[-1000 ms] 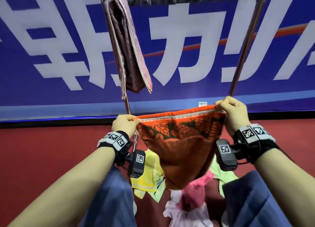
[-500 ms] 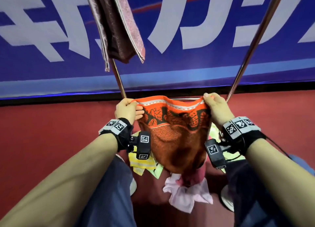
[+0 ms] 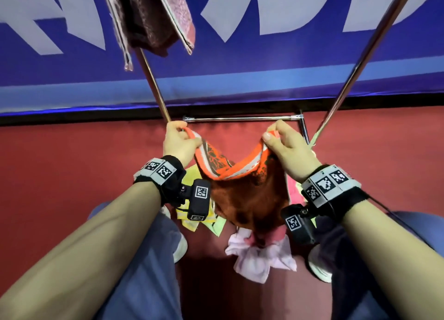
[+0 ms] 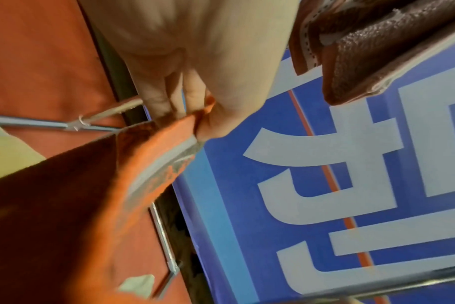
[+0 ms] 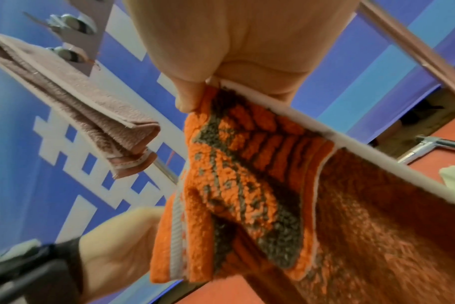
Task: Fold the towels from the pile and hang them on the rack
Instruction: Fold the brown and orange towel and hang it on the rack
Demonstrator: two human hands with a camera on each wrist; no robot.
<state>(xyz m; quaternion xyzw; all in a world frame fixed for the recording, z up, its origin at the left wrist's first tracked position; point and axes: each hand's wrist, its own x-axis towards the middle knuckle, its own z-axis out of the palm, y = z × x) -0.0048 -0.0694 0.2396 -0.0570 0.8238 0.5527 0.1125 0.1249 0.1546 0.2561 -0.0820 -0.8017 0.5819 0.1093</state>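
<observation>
- Pinching the upper edge of the orange towel [image 3: 242,195] at its 2 corners, we are holding it slack between our hands, so the edge is sagging in a curve and the body is hanging down in front of our knees.
- Our left hand [image 3: 179,143] is gripping the left corner, thumb and curled fingers [image 4: 166,102] clamped on the white-banded hem.
- Our right hand [image 3: 288,149] is gripping the right corner in the same way; in the right wrist view the thumb and fingers [image 5: 190,94] are closing on the patterned border.
- The towel is hanging just in front of the low crossbar [image 3: 240,118] of the rack [image 3: 374,38]; we cannot tell whether it is touching the bar.
- A folded brown-pink towel [image 3: 153,17] is hanging higher up, at the upper left of the rack.
- The pile [image 3: 259,259] is lying on the red floor [image 3: 72,166] below the orange towel, with white, pink and yellow cloths showing.
- A blue banner [image 3: 264,62] with large white characters is standing behind the rack.
</observation>
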